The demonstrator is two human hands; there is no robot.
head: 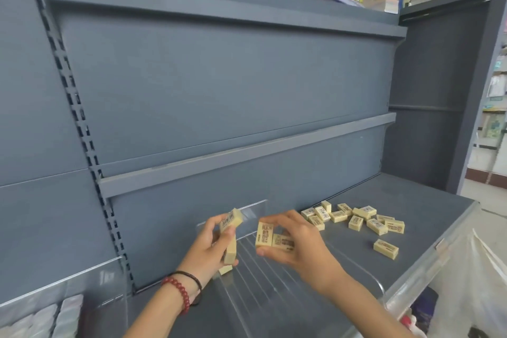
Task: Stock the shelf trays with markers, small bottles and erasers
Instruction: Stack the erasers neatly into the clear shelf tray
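Both hands hold cream-coloured erasers over a clear ribbed plastic tray [263, 291] on the grey bottom shelf. My left hand [211, 247] is shut on several erasers [231, 223], one sticking up above the fingers and others stacked in the palm. My right hand [296, 241] pinches two erasers [267, 236] side by side, just right of the left hand. One more eraser [225, 270] lies in the tray under my left wrist. A loose pile of erasers [354, 218] lies on the shelf to the right, with a single eraser [385, 249] apart in front of it.
The grey shelf [428, 217] has a clear front guard [419, 269]. Two bare shelf lips run above across the back panel. Another clear tray [63, 299] with pale packaged items stands at the lower left. A white plastic bag [466, 296] hangs at the lower right.
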